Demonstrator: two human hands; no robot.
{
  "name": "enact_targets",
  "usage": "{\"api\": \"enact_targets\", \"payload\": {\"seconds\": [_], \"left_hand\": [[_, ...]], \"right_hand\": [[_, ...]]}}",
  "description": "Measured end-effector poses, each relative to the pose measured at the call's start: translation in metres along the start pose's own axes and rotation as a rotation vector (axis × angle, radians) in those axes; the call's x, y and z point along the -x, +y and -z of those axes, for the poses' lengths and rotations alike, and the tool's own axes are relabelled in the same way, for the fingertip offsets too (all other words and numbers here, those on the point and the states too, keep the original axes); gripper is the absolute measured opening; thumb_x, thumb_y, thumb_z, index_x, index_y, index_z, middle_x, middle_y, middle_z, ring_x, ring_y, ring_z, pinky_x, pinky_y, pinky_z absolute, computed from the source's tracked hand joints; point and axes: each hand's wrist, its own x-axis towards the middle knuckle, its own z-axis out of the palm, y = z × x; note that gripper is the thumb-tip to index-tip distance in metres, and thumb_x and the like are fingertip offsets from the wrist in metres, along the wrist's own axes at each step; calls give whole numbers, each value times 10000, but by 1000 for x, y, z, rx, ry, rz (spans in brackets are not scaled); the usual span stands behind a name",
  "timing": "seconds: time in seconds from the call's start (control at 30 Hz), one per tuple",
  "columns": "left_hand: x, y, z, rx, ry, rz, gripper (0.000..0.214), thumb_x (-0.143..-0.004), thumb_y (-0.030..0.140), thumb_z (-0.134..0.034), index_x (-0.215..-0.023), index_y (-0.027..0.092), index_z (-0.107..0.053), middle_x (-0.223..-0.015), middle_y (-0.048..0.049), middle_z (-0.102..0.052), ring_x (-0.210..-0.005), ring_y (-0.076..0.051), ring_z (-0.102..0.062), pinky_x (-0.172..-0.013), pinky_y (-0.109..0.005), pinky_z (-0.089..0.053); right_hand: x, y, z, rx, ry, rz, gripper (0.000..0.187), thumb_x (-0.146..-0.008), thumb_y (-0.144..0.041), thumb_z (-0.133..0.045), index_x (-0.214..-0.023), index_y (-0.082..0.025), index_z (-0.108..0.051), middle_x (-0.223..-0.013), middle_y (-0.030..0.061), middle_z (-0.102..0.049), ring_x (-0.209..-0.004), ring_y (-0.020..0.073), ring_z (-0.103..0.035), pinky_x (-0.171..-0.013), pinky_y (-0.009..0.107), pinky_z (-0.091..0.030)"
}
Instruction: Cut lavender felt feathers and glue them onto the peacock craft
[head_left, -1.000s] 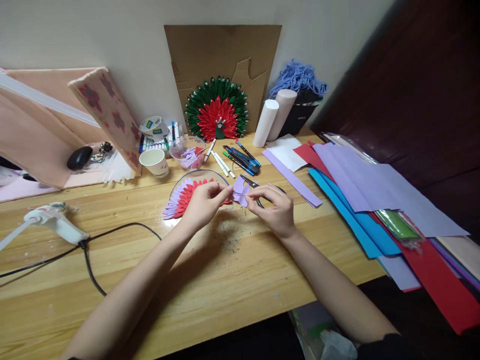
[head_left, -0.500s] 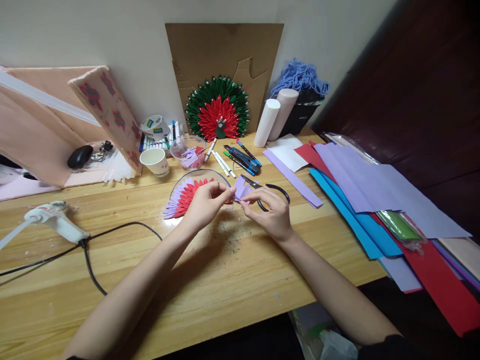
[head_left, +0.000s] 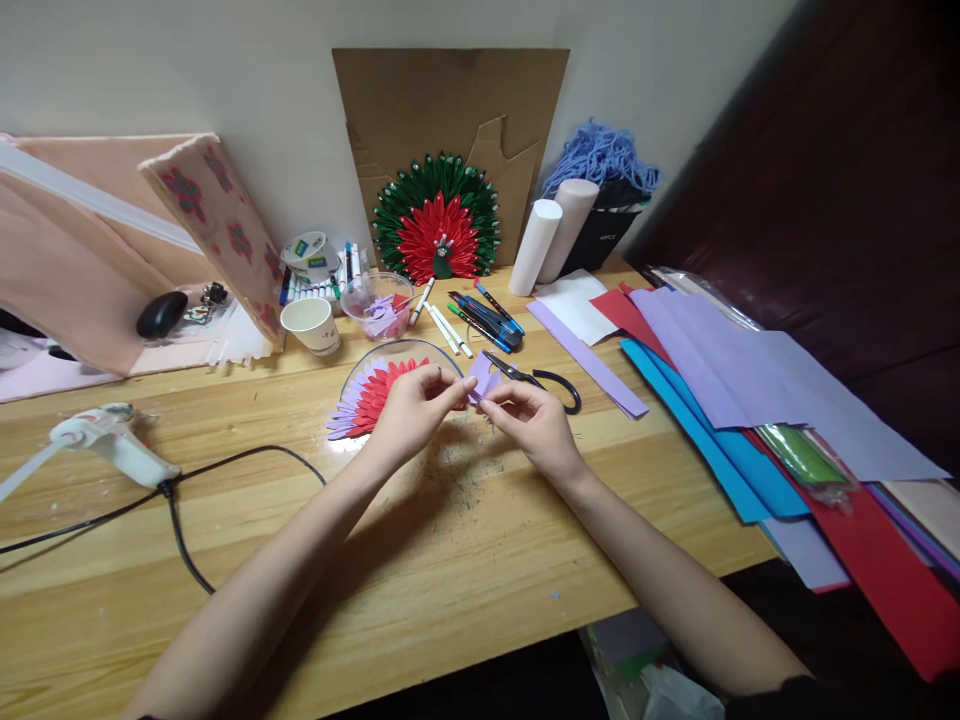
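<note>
My left hand [head_left: 416, 408] and my right hand [head_left: 538, 428] meet near the table's middle, each with thumb and finger pinched on a small piece of purple paper [head_left: 475, 396]. Fingers partly cover it. More purple paper lies just behind the fingertips; I cannot tell where one piece ends. Black-handled scissors [head_left: 561, 390] rest beyond my right hand, their blades pointing left. Partly behind my left hand is a fan of purple and red paper petals [head_left: 369, 395], set on a clear round disc.
A glue gun [head_left: 116, 445] and its cord lie left. Behind are a paper cup [head_left: 310, 328], a clear bowl [head_left: 377, 306] of scraps, pens [head_left: 487, 320] and a finished red-green fan [head_left: 436, 222] against cardboard. Coloured paper sheets [head_left: 720, 370] are piled right.
My right hand has shifted slightly left and its fingers have drawn closer together on the purple paper. My left hand stays almost where it was. The view has moved very slightly.
</note>
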Motion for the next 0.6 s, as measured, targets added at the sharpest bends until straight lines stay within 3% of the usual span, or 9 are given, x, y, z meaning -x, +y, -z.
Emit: {"api": "enact_targets", "payload": {"seconds": [0.23, 0.6], "left_hand": [[1, 6, 1, 151, -84, 24, 237, -721, 329, -676, -848, 132, -643, -823, -56, -690, -750, -140, -652, -730, -267, -518], [2, 8, 4, 108, -110, 1, 162, -741, 235, -647, -868, 136, -674, -872, -74, -710, -777, -147, -667, -768, -291, -530]], "right_hand": [[-3, -3, 1, -34, -4, -56, 173, -736, -332, -669, -740, -158, -662, -739, 43, -688, -698, 147, -640, -666, 264, -520], [-2, 0, 1, -41, 13, -56, 181, -736, -344, -672, -759, -164, -667, -751, 38, -687, -692, 147, -639, -640, 260, -519]]}}
